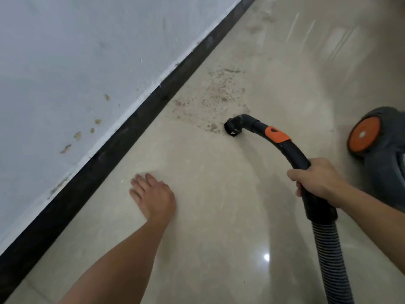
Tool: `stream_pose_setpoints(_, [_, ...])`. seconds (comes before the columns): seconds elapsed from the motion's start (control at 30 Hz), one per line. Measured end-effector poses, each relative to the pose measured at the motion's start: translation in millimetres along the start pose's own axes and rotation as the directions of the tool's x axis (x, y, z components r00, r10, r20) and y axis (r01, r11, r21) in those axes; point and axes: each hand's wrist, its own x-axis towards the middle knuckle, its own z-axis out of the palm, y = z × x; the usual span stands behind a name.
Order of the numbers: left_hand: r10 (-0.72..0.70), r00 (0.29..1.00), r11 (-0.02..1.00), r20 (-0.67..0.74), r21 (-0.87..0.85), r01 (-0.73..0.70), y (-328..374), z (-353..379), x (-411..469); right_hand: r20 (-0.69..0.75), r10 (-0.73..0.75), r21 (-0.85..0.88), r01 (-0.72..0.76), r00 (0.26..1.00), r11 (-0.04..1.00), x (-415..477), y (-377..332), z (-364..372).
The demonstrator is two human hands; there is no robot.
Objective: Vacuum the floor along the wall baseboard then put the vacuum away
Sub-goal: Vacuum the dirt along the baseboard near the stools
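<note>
My right hand (315,178) grips the black curved handle of the vacuum hose (291,150), which carries an orange slider. Its small black nozzle (233,126) touches the beige tiled floor at the edge of a patch of brown dirt (215,95). The ribbed grey hose (331,257) runs down past my wrist to the bottom edge. The vacuum body (381,150), dark grey with an orange wheel, sits at the right edge. My left hand (153,196) rests flat on the floor with fingers spread, holding nothing. The black baseboard (122,139) runs diagonally under a white wall.
The white wall (76,62) on the left has brown stains and scuffs. More faint dirt lies on the floor (219,216) further along the baseboard at the top. Glossy tiles stretch to the right and toward the bottom.
</note>
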Motion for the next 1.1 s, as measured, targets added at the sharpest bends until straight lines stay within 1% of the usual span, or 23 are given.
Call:
stream_pose_setpoints(0.13, [0.011, 0.999, 1.0, -0.035, 0.007, -0.011, 1, 5, -2, 0.009, -0.004, 0.014, 0.004, 1.0, 1.0, 15, -15, 10])
stream_pose_setpoints(0.3, [0.013, 0.999, 1.0, -0.038, -0.001, -0.013, 1, 5, -2, 0.12, -0.096, -0.037, 0.101, 0.988, 0.994, 38, -56, 40])
stream_pose_setpoints(0.5, [0.009, 0.999, 1.0, -0.031, 0.025, -0.008, 1, 6, -1, 0.122, -0.137, -0.041, 0.142, 0.983, 0.989, 73, -106, 75])
stream_pose_setpoints(0.63, [-0.001, 1.0, 1.0, -0.024, 0.022, 0.002, 1, 9, 0, 0.151, -0.14, -0.007, 0.143, 0.979, 0.99, 97, -138, 94])
stream_pose_setpoints(0.8, [-0.006, 1.0, 1.0, -0.01, 0.024, 0.006, 2, 5, 1, 0.151, -0.142, 0.021, 0.141, 0.978, 0.99, 109, -167, 116])
stream_pose_setpoints(0.9, [-0.013, 1.0, 1.0, 0.001, 0.012, 0.013, 3, 2, 0, 0.195, -0.171, -0.045, 0.183, 0.966, 0.982, 102, -166, 117])
stream_pose_setpoints(1.0, [-0.009, 1.0, 1.0, -0.007, -0.005, 0.008, 5, -2, 1, 0.259, -0.208, -0.164, 0.255, 0.943, 0.953, 94, -162, 102])
stream_pose_setpoints(1.1, [-0.01, 1.0, 1.0, 0.002, 0.001, 0.01, 4, -2, 1, 0.234, -0.203, -0.241, 0.259, 0.951, 0.935, 92, -161, 77])
